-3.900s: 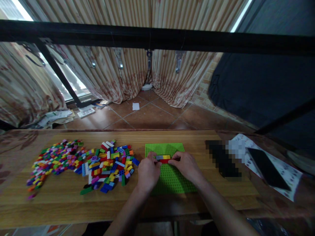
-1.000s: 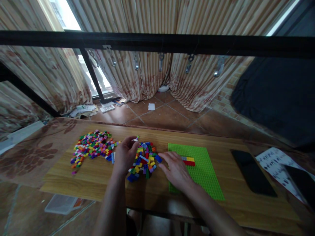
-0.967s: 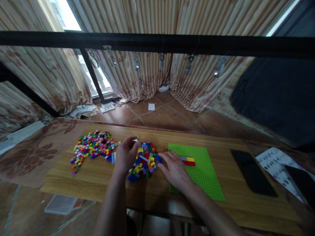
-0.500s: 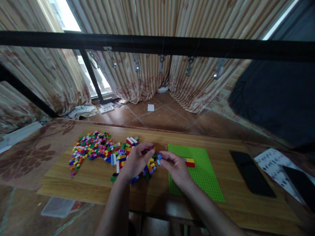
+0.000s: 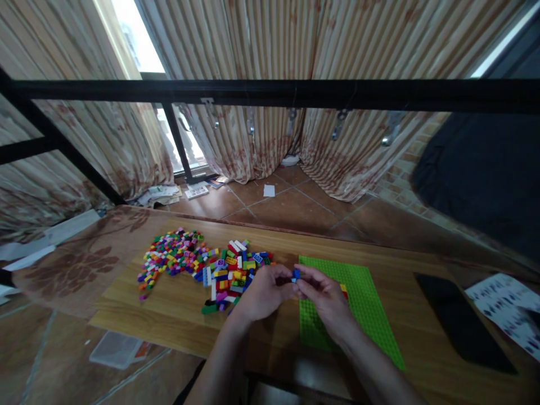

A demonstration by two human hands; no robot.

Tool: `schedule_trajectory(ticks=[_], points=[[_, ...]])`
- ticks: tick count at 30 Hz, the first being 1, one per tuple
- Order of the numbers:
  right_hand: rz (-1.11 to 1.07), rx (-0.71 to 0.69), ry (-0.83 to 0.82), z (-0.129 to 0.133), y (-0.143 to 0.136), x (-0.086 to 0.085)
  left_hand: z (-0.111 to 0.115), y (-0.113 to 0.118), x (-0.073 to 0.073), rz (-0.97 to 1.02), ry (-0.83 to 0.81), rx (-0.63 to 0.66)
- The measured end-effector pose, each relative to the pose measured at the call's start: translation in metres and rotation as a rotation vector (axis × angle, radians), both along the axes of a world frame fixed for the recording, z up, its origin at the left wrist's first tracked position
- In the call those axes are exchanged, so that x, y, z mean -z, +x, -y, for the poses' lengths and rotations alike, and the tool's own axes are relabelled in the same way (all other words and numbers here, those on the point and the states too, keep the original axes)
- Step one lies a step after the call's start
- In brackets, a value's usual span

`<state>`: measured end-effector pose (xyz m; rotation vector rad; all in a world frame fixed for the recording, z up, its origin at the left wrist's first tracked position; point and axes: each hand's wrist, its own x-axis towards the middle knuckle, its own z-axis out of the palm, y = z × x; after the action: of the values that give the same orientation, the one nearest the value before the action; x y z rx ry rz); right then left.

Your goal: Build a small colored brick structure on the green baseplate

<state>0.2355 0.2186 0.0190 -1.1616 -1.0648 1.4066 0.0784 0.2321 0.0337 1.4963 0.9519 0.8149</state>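
Note:
Small blue bricks (image 5: 296,275) are held between the fingertips of both hands, near the left edge of the green baseplate (image 5: 363,306). My left hand (image 5: 268,289) is closed, its thumb and fingers meeting the bricks from the left. From the right, my right hand (image 5: 327,295) pinches them, with its palm over the baseplate. Part of a red and yellow brick piece (image 5: 344,290) on the baseplate shows beyond my right hand; the rest is hidden. Left of my left hand lies a pile of larger mixed bricks (image 5: 232,275).
A heap of small colourful bricks (image 5: 172,253) covers the left of the wooden table (image 5: 169,315). A black flat object (image 5: 462,320) and a printed sheet (image 5: 506,306) lie at the right. A black metal bar (image 5: 270,93) crosses beyond the table.
My left hand has moved right, away from the brick pile, and now meets my right hand at the blue bricks. The camera view has shifted slightly.

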Motion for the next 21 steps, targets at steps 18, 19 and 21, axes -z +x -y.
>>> schedule_trajectory(ticks=[18,19,21], points=[[0.991,-0.116,0.389,0.014,-0.007,0.015,0.001,-0.035,-0.01,-0.452,0.185,-0.197],[1.033,-0.127,0.406,0.015,-0.009,0.015,0.0,-0.038,-0.009,-0.453,0.178,-0.216],[1.097,-0.144,0.428,0.016,-0.013,0.015,-0.001,-0.042,-0.006,-0.476,0.175,-0.247]])
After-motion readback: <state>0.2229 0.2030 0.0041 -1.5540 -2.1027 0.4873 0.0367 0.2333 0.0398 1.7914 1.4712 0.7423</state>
